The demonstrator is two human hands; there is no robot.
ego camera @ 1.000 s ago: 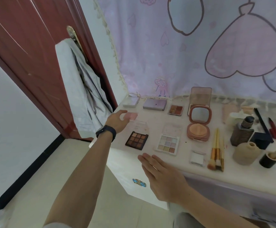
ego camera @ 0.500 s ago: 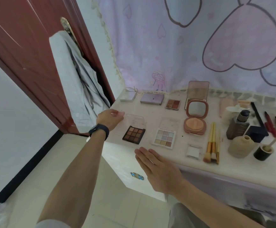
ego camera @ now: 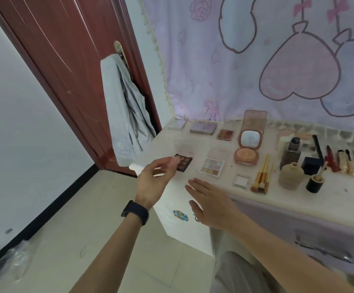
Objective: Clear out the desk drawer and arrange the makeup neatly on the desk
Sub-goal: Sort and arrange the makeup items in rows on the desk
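Arranging step, likely: left hand (ego camera: 153,180), frame centre, pinches small pink case (ego camera: 174,161) above desk (ego camera: 288,199) edge, overlapping brown palette (ego camera: 186,164). Right hand (ego camera: 209,205) flat, fingers straight, together, holding nothing. Next: lower case into free gap, aligned with rows.

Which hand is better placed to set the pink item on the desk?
Left. The left hand pinches the pink item near the brown eyeshadow palette; the right hand is open, holding nothing.

Brown palette (ego camera: 183,165), pastel palette (ego camera: 213,167)
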